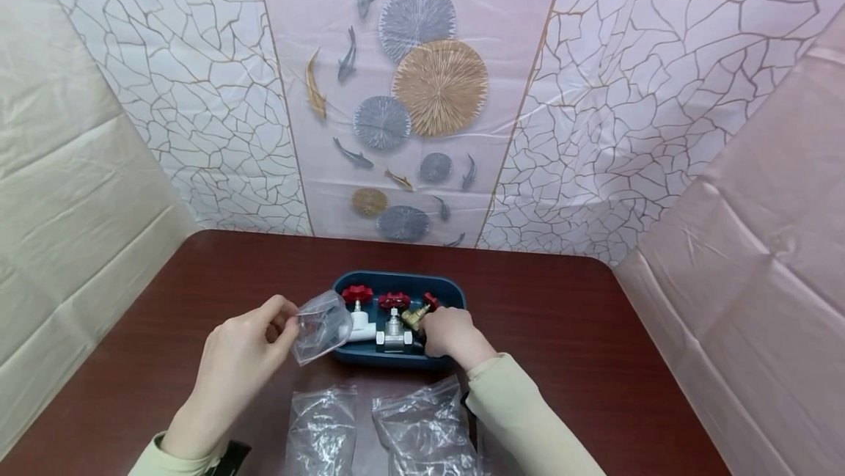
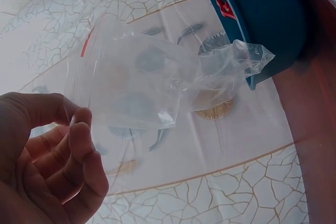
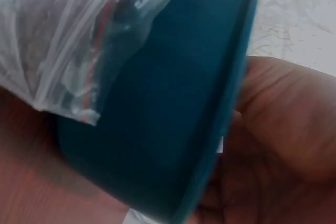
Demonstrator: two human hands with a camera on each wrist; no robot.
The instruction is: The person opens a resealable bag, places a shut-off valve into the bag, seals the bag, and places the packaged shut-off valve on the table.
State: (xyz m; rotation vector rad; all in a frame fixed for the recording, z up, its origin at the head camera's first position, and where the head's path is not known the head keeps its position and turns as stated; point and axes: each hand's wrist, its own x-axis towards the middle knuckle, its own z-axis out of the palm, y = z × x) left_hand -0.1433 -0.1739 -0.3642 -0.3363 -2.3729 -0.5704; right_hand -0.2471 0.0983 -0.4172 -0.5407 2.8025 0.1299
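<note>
My left hand (image 1: 246,359) pinches a small clear zip bag (image 1: 322,327) between thumb and forefinger, left of a blue bin (image 1: 396,361). In the left wrist view the bag (image 2: 142,77) looks empty and has a red strip. Over the bin's right end, my right hand (image 1: 452,333) reaches down with curled fingers at a tilted brass valve (image 1: 414,316) with a red handwheel; its fingertips are hidden. Beside it in the bin stand a silver metal valve (image 1: 394,333) and a white valve (image 1: 361,326), both with red handwheels. The bag overlaps the white valve's left side.
Two clear zip bags, a left one (image 1: 321,432) and a right one (image 1: 425,428), lie in front of the bin on the dark red-brown table (image 1: 548,322). Patterned cloth (image 1: 422,168) hangs behind the table, with pale cloth walls on both sides.
</note>
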